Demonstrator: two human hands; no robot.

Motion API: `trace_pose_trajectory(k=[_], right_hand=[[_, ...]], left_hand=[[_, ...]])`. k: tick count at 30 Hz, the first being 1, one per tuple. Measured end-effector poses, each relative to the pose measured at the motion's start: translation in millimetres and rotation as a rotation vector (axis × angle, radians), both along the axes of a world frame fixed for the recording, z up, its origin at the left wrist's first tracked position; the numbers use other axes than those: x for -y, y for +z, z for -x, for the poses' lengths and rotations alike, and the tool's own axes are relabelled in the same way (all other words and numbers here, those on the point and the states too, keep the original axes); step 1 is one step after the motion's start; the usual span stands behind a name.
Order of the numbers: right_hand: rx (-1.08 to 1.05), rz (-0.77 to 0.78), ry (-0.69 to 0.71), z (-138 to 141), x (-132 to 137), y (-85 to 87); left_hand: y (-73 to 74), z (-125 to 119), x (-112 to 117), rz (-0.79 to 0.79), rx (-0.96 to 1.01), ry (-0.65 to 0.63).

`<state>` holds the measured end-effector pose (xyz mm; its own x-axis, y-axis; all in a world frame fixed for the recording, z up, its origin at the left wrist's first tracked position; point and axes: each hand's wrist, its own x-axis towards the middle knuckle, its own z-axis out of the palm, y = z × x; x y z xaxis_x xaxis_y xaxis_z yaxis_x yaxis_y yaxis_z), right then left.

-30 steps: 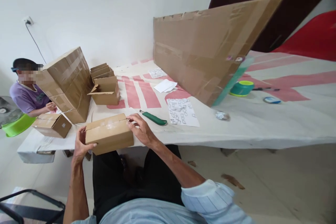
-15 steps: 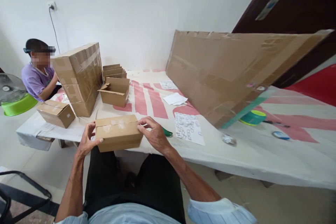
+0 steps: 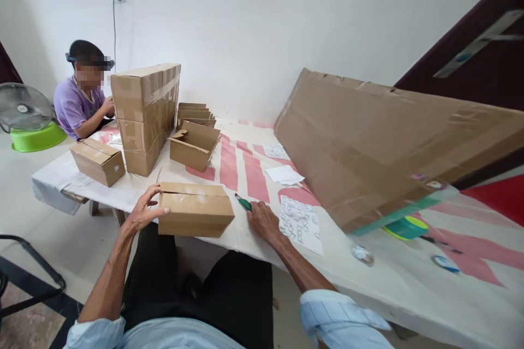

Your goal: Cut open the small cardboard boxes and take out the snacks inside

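Observation:
A closed cardboard box (image 3: 195,208) with clear tape along its top seam sits at the front edge of the table. My left hand (image 3: 143,210) grips its left end, thumb on the near side and fingers at the far corner. To the right of the box, my right hand (image 3: 264,220) is closed around a green utility knife (image 3: 243,202), whose narrow tip points away to the left. The palm hides the rest of the knife. A printed sheet of paper (image 3: 301,224) lies just right of this hand.
Stacked taped boxes (image 3: 141,120), a single closed box (image 3: 98,162) and an open box (image 3: 194,145) stand to the left. A large cardboard panel (image 3: 385,147) leans at the right. Tape rolls (image 3: 362,254) lie near it. Another person (image 3: 82,98) sits at the far left.
My right hand has left the box's right end, moved right and closed on the green utility knife. My left hand still holds the box. The view has shifted slightly.

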<state>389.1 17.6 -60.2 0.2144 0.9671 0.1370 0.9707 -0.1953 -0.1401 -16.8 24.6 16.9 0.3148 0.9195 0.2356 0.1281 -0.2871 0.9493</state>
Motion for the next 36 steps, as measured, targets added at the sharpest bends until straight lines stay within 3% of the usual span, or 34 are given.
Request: trace_pose_trajectory(k=[2, 5, 7, 10, 14, 22, 29, 32, 35, 36], right_hand=[[-0.043, -0.077, -0.036, 4, -3, 15.0], [-0.291, -0.308, 0.035, 21, -5, 58.2], [-0.492, -0.331, 0.340, 42, -5, 94.5], [-0.595, -0.252, 0.718, 78, -3, 143.5], [-0.524, -0.145, 0.911, 113, -7, 179.9], [-0.103, -0.039, 0.985, 142, -28, 207.2], [0.008, -0.030, 1.007, 170, -55, 218.0], [-0.023, 0.010, 0.967, 138, -57, 221.5], [-0.190, 0.022, 0.875, 70, -43, 217.3], [-0.264, -0.041, 0.813, 44, -35, 212.2]], left_hand=[[-0.7, -1, 0, -0.004, -0.010, 0.003], [-3.1, -2, -1, -0.011, -0.017, 0.004], [-5.3, -2, -2, -0.022, -0.020, -0.001], [-8.4, -1, -3, -0.022, -0.032, -0.002], [-11.3, -2, -3, -0.022, -0.037, -0.012], [-10.2, -3, -1, -0.019, -0.033, 0.003], [-5.0, 1, -7, -0.048, -0.050, -0.003], [-6.1, 1, -11, -0.045, -0.033, 0.004], [-8.2, 2, -12, -0.027, 0.006, 0.005], [-8.4, 2, -13, -0.020, 0.026, 0.004]])
